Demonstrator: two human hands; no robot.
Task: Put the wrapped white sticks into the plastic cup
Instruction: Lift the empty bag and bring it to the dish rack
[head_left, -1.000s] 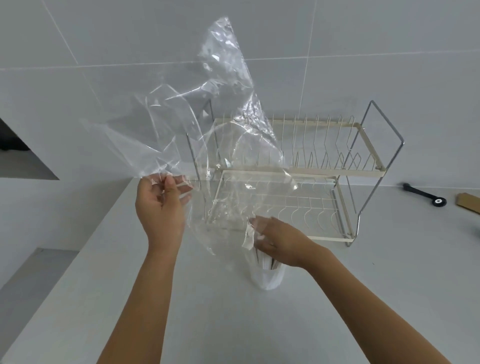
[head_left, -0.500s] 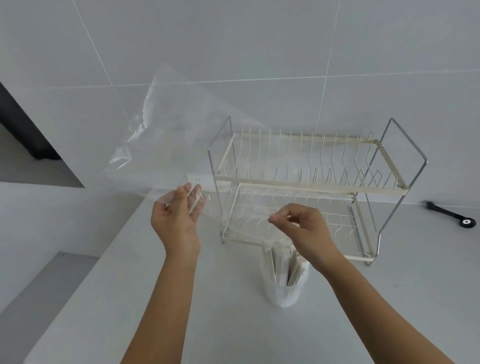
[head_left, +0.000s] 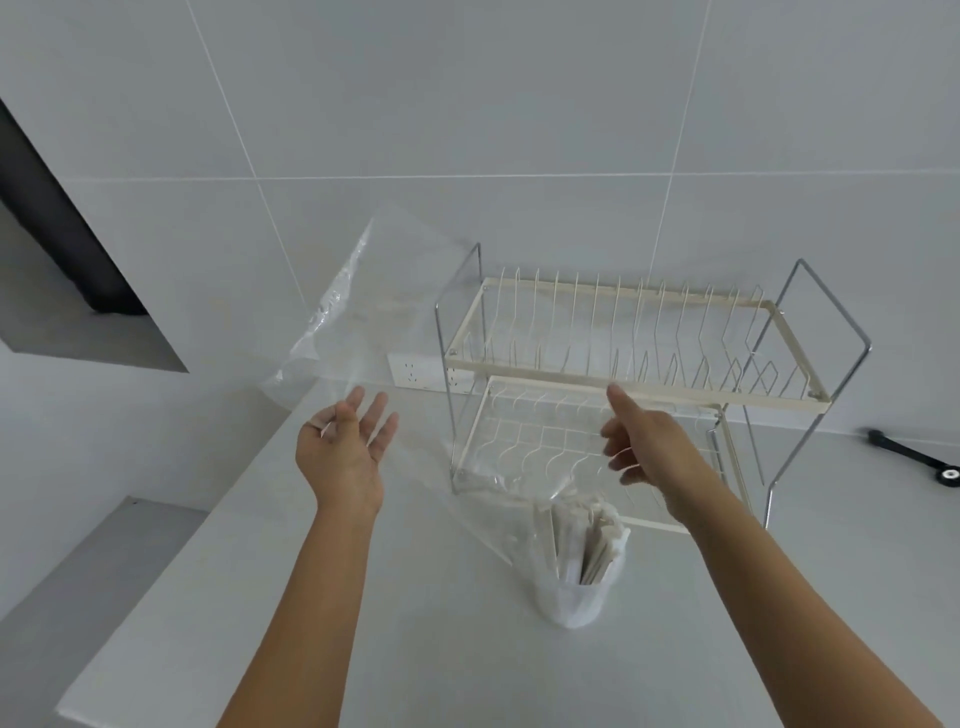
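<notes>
A white plastic cup (head_left: 574, 603) stands on the counter in front of the dish rack. Several wrapped white sticks (head_left: 592, 540) stand upright inside it, their tops above the rim. A large clear plastic bag (head_left: 374, 322) hangs loose in the air, stretching from the wall at upper left down toward the cup's top. My left hand (head_left: 348, 452) is raised left of the cup, palm up and fingers spread, at the bag's lower edge without gripping it. My right hand (head_left: 649, 447) hovers above and behind the cup, fingers apart, holding nothing.
A two-tier cream wire dish rack (head_left: 623, 364) stands against the tiled wall right behind the cup. A wall socket (head_left: 415, 370) sits left of it. A black tool (head_left: 914, 457) lies at far right. The counter (head_left: 441, 665) drops off along its left edge.
My left hand has opened and let go of the clear bag, which now drifts down. My right hand has lifted off the sticks in the cup and opened.
</notes>
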